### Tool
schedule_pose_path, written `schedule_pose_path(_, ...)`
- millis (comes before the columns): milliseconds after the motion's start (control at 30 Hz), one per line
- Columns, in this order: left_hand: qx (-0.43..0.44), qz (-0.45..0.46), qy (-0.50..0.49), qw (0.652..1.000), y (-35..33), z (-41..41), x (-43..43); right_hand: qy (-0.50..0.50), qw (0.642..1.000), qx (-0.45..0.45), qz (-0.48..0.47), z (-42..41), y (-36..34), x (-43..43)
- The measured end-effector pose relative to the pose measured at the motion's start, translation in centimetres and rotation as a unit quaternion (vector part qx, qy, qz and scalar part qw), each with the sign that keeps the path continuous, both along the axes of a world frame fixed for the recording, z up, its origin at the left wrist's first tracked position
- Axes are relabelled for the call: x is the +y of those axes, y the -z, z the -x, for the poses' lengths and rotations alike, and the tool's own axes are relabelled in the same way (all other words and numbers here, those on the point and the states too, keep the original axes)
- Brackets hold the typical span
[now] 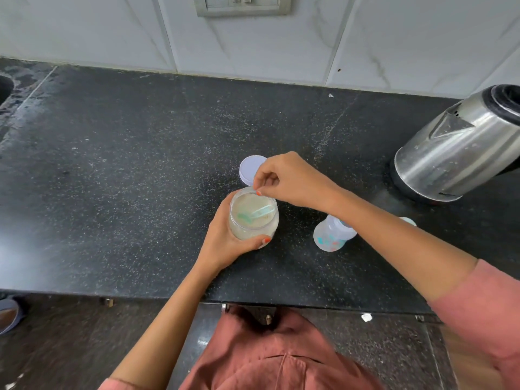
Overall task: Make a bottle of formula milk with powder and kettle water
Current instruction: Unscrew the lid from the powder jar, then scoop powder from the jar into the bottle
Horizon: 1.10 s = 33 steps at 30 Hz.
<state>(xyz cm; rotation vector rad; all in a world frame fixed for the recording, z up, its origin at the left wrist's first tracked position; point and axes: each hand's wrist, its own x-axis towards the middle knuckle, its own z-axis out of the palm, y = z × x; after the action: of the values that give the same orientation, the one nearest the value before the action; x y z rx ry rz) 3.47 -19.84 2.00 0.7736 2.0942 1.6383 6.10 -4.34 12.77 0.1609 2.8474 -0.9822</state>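
My left hand (pixel 225 244) grips a clear jar of pale formula powder (pixel 253 223) that stands on the black counter (pixel 135 170). The jar is open, and a teal scoop (pixel 260 213) lies on the powder inside. My right hand (pixel 292 178) hovers over the jar's far rim with thumb and forefinger pinched together at the edge; the scoop is not in them. The jar's white lid (pixel 249 167) lies just behind, partly under that hand. A baby bottle (pixel 330 237) with coloured print stands to the right, its top hidden by my right forearm.
A steel electric kettle (pixel 455 153) stands at the right, spout facing left. A small pale cap-like piece (pixel 408 220) peeks out behind my forearm. A sink edge (pixel 4 88) is at the far left, a wall socket (pixel 242 5) above the tiled backsplash.
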Motion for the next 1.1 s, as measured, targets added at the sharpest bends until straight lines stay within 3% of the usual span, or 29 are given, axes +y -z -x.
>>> schedule_pose_path(267, -0.007, 0.002, -0.001, 1.000, 0.4, 0.0, -0.1, -0.073, 0.960, -0.040, -0.269, -1.6, 1.0, -2.6)
schedule_pose_path(367, -0.006, 0.000, 0.002, 1.000, 0.3, 0.0, -0.1, -0.074, 0.943, -0.040, -0.323, -1.3, 1.2, -2.8)
schedule_pose_path(767, -0.008, -0.006, 0.000, 1.000, 0.1, -0.1, -0.1, -0.022, 0.967, 0.010, -0.255, -1.3, 0.5, -2.0)
schedule_pose_path(1100, -0.007, -0.007, 0.002, 1.000, 0.1, -0.1, -0.1, -0.072, 0.952, -0.023, -0.297, -1.4, 0.7, -2.9)
